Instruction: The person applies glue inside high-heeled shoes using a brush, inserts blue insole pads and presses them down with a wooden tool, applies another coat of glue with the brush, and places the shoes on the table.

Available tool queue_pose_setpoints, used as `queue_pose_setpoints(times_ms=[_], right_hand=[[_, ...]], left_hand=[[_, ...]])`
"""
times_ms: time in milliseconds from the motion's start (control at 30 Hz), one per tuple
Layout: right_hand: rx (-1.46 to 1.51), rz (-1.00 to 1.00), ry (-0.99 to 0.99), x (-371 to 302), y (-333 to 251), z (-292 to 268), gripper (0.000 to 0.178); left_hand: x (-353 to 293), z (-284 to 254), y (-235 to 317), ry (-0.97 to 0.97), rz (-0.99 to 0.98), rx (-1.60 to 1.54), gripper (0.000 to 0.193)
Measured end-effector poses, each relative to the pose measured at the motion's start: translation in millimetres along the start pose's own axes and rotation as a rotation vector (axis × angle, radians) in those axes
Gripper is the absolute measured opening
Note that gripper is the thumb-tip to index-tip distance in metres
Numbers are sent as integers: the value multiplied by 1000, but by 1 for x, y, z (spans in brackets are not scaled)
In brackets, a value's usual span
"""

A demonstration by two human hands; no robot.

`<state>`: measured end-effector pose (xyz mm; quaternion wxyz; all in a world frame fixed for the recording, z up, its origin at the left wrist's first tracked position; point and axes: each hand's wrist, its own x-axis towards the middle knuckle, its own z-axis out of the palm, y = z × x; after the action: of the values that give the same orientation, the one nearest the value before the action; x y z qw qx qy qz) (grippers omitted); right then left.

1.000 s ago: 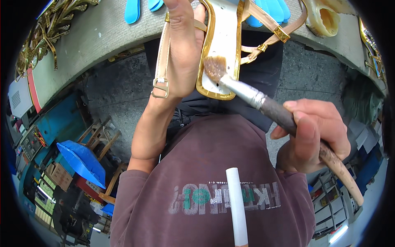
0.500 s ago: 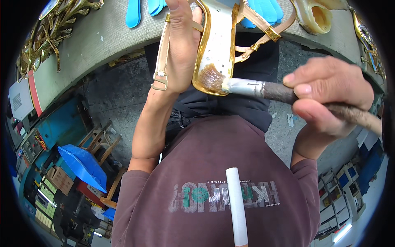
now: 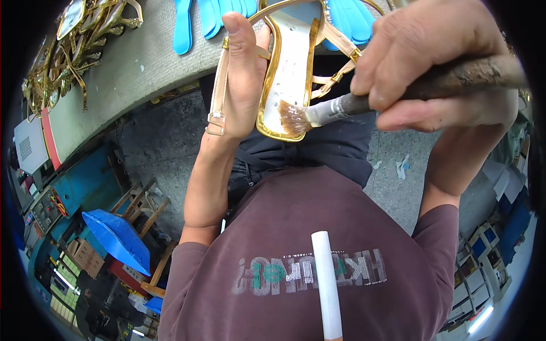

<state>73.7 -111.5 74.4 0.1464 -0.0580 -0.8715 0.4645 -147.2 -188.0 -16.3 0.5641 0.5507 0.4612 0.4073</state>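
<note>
In my left hand [image 3: 245, 85] is a gold-edged sandal [image 3: 287, 68], held by its side above my lap, my thumb pointing up. Its pale inner sole faces up, its heel end is nearest me, and its straps hang out on both sides; a buckled strap [image 3: 218, 102] lies along my left wrist. My right hand [image 3: 432, 62] is closed round the dark handle of a brush [image 3: 335, 109]. The brown bristles press on the sole near the rounded heel end. My right fingers hide part of the handle and the straps behind.
Blue insoles [image 3: 183, 28] lie on the grey workbench [image 3: 153, 62] beyond the sandal. A heap of gold sandals [image 3: 71, 54] sits on the bench at the left. Lower left are a blue tray [image 3: 116, 241] and a wooden frame. A white tube [image 3: 327, 284] shows before my shirt.
The sandal has shifted slightly left and toward me. My right hand has moved farther from me and tilted the brush, its handle now rising to the right; the bristles stay at the heel end.
</note>
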Motion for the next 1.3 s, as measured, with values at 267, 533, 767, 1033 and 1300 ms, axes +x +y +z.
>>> queue_pose_setpoints(times_ms=[267, 533, 767, 1033, 1300], right_hand=[[-261, 17, 280, -17, -2, 14, 38], [-449, 161, 838, -46, -51, 122, 40], [-799, 77, 828, 29, 52, 117, 19], [-734, 136, 947, 26, 50, 119, 9], [-504, 288, 1001, 21, 18, 116, 6]], left_hand=[[-5, 4, -14, 73, -181, -485, 104], [-18, 21, -22, 155, -88, -420, 104], [-12, 37, -15, 221, -59, -476, 110], [-10, 32, -21, 118, -3, -437, 125], [-15, 18, -30, 116, -95, -413, 129]])
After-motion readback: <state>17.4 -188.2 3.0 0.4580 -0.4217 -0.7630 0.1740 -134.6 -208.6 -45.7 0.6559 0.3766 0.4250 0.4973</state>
